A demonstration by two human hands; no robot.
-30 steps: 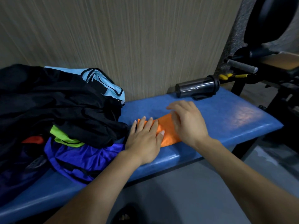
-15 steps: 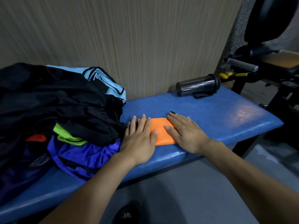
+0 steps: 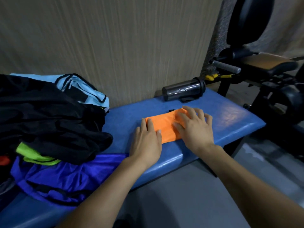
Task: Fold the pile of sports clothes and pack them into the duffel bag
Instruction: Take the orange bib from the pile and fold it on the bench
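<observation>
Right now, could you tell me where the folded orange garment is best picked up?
Probably by its two short ends, from above: the orange garment lies flat as a narrow rectangle on the bench, with the left hand and right hand already pressing there.

We note two bare forearms, no sleeves reaching into view. Left hand [image 3: 146, 142] and right hand [image 3: 195, 129]: no rings, no watch, no gloves; fingernails short and unpainted.
</observation>
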